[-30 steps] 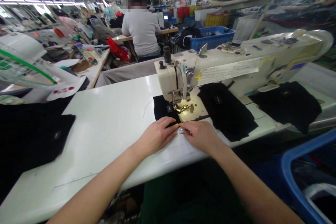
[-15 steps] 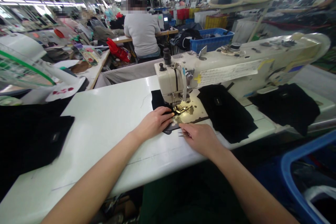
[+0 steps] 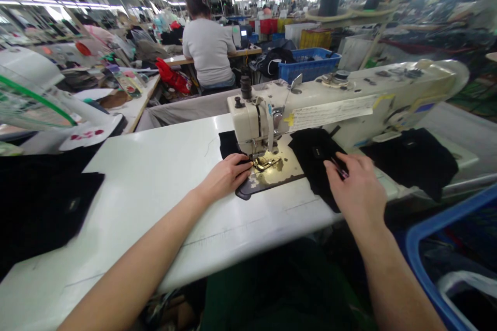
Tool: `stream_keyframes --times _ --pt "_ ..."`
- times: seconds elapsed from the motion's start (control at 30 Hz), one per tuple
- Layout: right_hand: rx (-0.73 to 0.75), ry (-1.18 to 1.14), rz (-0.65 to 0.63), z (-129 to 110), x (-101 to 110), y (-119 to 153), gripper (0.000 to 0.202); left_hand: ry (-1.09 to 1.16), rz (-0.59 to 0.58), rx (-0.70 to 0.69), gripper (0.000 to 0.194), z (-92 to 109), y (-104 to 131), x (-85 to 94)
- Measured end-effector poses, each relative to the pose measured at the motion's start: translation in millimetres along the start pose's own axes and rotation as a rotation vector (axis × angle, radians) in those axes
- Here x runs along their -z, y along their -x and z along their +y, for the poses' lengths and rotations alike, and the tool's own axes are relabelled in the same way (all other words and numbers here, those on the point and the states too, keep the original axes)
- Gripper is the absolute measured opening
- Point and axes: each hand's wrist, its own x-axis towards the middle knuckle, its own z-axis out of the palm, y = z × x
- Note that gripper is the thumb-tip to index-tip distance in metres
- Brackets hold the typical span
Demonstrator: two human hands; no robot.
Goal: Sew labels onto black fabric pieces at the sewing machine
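Note:
At the needle of the sewing machine (image 3: 252,119), my left hand (image 3: 227,173) has its fingers together on the near edge of a small black fabric piece (image 3: 228,145). That piece lies partly hidden behind the machine head, beside the metal presser foot (image 3: 264,163). To the right, my right hand (image 3: 357,183) is closed round a small pair of thread snips (image 3: 341,169), mostly hidden by the fingers. It hovers over or touches a black fabric panel (image 3: 310,158) with a small label; I cannot tell which.
Another black panel (image 3: 415,158) lies farther right, and black fabric (image 3: 50,212) covers the table's left end. A blue basket (image 3: 413,248) stands at my lower right. A white fan (image 3: 34,93) is at far left. A person (image 3: 207,46) sits ahead, facing away.
My right hand has moved right, from beside the needle plate to the labelled black panel, with the snips in it. My left hand stays by the presser foot. The view has shifted slightly.

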Motion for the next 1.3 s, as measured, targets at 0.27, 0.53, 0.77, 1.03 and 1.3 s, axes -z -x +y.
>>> stream_keyframes --times 0.27,0.53,0.77,1.03,1.3 --pt "-0.13 0.079 -0.203 16.7 -5.8 -33.7 0.043 -0.053 0.063 0.016 0.037 -1.5 2.9 -5.9" --pt "-0.256 0.093 -0.386 25.7 -9.4 -65.1 0.046 0.013 0.086 0.128 0.041 -13.3 26.2 1.2" --pt "-0.275 0.053 -0.386 35.6 -20.2 -78.3 0.038 -0.05 0.128 0.394 0.05 -40.9 123.6 49.8" --pt "-0.231 -0.002 -0.166 25.2 -11.0 -62.2 0.03 -0.192 0.157 0.573 0.052 -31.6 145.1 85.2" --pt "-0.156 -0.516 0.118 0.1 23.7 -19.0 0.029 0.773 0.037 0.384 0.041 104.6 18.0 28.2"
